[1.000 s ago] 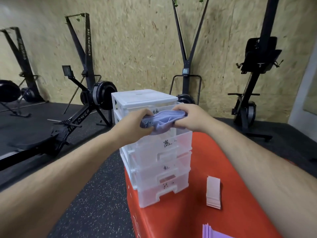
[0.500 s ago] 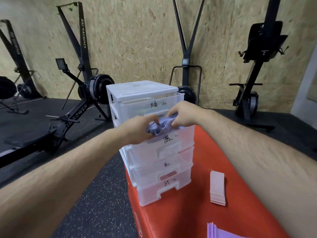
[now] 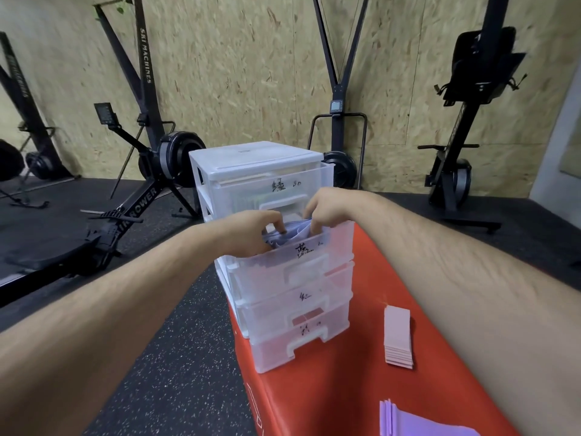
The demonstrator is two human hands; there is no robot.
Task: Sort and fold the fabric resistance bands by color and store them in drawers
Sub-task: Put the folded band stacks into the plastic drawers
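Both hands have dropped since a second ago, lowering the lavender bands (image 3: 290, 235) into the pulled-out second drawer (image 3: 283, 272). The left hand (image 3: 251, 229) and right hand (image 3: 327, 209) each hold the bundle in a curled grip, fingertips partly hidden inside the drawer. On the table (image 3: 345, 388), purple bands (image 3: 418, 423) are cut off by the frame's bottom edge.

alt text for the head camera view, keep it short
A person's left hand and right hand hold folded lavender bands in the pulled-out second drawer of a clear drawer unit on a red bench. A pink stack and more purple bands lie on the bench; rowing machines stand behind.
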